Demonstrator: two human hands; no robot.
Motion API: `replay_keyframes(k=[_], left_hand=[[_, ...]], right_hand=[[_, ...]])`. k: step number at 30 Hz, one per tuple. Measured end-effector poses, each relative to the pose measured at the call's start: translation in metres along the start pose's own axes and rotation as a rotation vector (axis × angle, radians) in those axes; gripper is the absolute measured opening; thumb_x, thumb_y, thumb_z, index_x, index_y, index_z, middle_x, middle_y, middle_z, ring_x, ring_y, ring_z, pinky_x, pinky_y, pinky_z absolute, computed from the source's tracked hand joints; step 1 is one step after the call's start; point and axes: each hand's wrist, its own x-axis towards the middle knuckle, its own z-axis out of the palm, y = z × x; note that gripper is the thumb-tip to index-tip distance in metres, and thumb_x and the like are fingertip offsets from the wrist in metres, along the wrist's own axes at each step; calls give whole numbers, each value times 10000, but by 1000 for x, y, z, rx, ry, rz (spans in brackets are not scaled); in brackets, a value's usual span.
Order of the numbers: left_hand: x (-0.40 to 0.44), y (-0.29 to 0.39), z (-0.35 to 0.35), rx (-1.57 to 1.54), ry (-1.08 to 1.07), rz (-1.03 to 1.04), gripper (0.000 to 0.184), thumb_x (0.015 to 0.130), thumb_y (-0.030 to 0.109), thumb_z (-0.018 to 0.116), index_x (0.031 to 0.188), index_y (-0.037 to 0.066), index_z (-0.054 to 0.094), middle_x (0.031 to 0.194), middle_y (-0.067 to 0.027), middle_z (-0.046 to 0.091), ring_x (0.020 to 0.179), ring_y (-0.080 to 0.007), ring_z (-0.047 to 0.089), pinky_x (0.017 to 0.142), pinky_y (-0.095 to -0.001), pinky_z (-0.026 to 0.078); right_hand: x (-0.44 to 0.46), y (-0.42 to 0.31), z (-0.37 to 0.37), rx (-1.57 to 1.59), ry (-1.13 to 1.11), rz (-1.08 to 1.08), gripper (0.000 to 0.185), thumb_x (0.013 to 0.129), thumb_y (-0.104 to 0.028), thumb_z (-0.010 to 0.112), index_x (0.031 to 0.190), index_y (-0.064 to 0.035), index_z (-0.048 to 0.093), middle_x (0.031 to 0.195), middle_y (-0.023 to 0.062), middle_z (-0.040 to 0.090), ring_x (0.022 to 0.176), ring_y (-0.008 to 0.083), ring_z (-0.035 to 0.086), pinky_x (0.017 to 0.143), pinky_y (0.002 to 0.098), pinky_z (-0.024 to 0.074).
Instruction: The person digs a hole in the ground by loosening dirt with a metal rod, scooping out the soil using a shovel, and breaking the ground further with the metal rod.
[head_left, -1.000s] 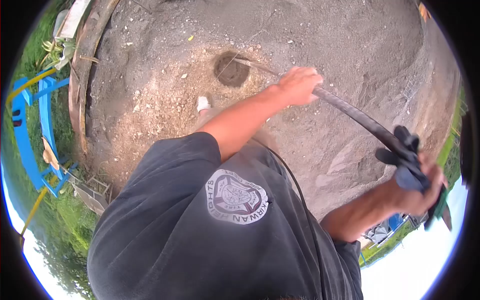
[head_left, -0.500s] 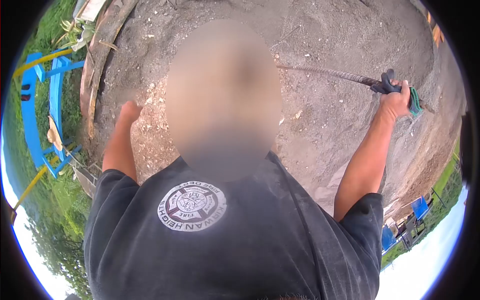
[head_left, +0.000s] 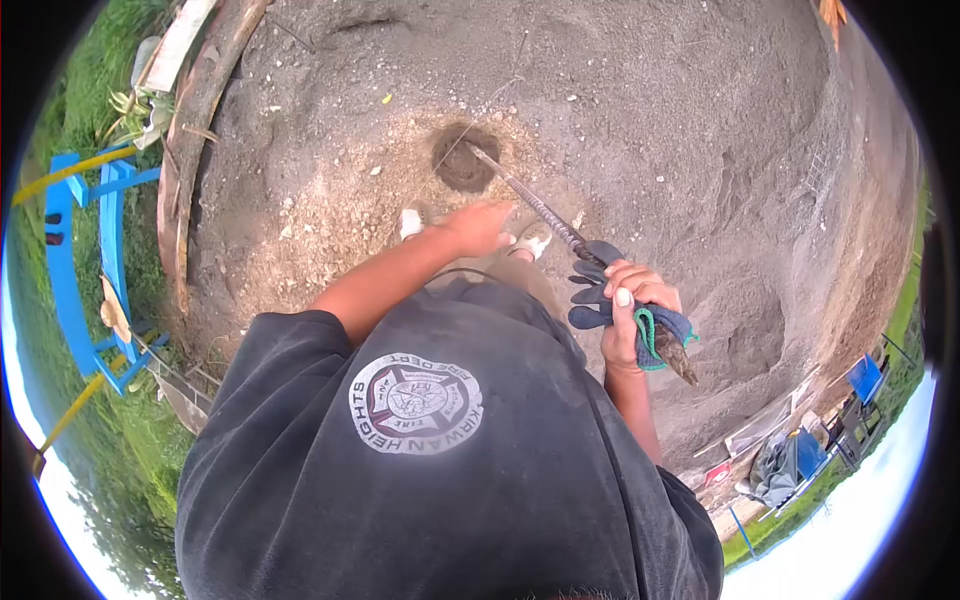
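My right hand (head_left: pixel 640 305) is wrapped round a long ribbed metal bar (head_left: pixel 545 212), with a dark glove with green trim (head_left: pixel 592 290) bunched between palm and bar. The bar slants up and left, its far tip inside a round hole (head_left: pixel 464 160) in the ground. My left hand (head_left: pixel 482 227) is off the bar, just below the hole and left of the bar; its fingers are blurred and I cannot make out their shape. White-toed shoes (head_left: pixel 534 240) show beside it.
Loose pale gravel (head_left: pixel 330 215) surrounds the hole. A thin string (head_left: pixel 505 87) crosses over it. At the left are wooden boards (head_left: pixel 180 190), a blue frame (head_left: pixel 68 260) and a straw hat (head_left: pixel 114 310). Blue items and a tarp (head_left: pixel 775 473) lie at the lower right.
My left hand has come from the far left to near the hole, after leaving the bar earlier. My right hand has moved down and inward with the bar and glove. The blurred patch is gone.
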Motion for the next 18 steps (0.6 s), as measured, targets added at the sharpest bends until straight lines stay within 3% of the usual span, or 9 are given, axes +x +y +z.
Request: replay_keyframes(k=[2, 3, 5, 7, 8, 13, 15, 17, 18], left_hand=[[13, 25, 10, 47, 149, -82, 658, 909, 370, 730, 1423, 2, 545, 1441, -222, 577, 1335, -371, 554, 1136, -424, 434], [26, 28, 21, 39, 253, -11, 612, 896, 354, 741, 1374, 9, 577, 1396, -220, 600, 1311, -372, 568, 1120, -431, 445], [54, 28, 55, 6, 446, 129, 520, 868, 322, 763, 1276, 24, 641, 1305, -218, 647, 1262, -374, 595, 1088, -444, 465], [85, 36, 63, -163, 237, 27, 374, 844, 278, 766, 1119, 41, 676, 1179, -200, 675, 1187, -378, 621, 1025, -467, 492], [99, 41, 65, -245, 141, -19, 303, 832, 256, 768, 1041, 50, 693, 1116, -191, 688, 1150, -381, 634, 994, -479, 506], [114, 70, 54, -136, 31, 158, 238, 790, 262, 758, 899, 63, 688, 1007, -179, 694, 1039, -388, 664, 904, -506, 533], [99, 101, 35, -172, 13, 259, 255, 785, 286, 772, 868, 61, 686, 946, -182, 694, 966, -400, 676, 851, -514, 540], [66, 157, -25, -243, -69, 337, 282, 788, 322, 777, 815, 54, 694, 829, -182, 703, 850, -416, 694, 777, -522, 550], [47, 184, -62, -270, -131, 377, 295, 793, 337, 778, 783, 53, 700, 764, -178, 704, 790, -422, 699, 737, -526, 554]], right_hand=[[13, -17, -18, -5, -195, -30, 233, 873, 53, 657, 915, -62, 459, 785, 93, 574, 717, 222, 589, 836, 500, 549], [20, -29, -24, -8, -295, -41, 232, 874, 51, 661, 915, -62, 462, 784, 92, 576, 718, 225, 590, 838, 500, 548], [28, -59, -27, 21, -243, 38, 245, 888, 36, 662, 899, -78, 445, 778, 82, 561, 721, 230, 597, 837, 516, 539], [34, -72, -33, 3, -158, 68, 257, 903, 12, 669, 896, -87, 432, 780, 76, 554, 733, 225, 598, 845, 523, 532], [33, -71, -36, -53, -100, 100, 244, 959, -77, 648, 973, -125, 410, 795, 43, 493, 781, 209, 558, 920, 533, 478], [34, -92, -62, -15, -35, 90, 228, 941, -93, 653, 914, -138, 430, 775, 29, 473, 769, 208, 540, 879, 509, 459], [47, -145, -58, -74, -22, 38, 197, 927, -101, 631, 901, -142, 440, 752, 6, 431, 730, 193, 499, 796, 453, 428], [64, -216, -65, 54, -20, -36, 230, 890, -144, 680, 875, -143, 451, 749, -13, 440, 715, 176, 475, 803, 398, 379], [77, -262, -63, 27, 38, -120, 303, 869, -139, 744, 867, -151, 442, 734, -19, 452, 667, 146, 487, 753, 369, 407]])
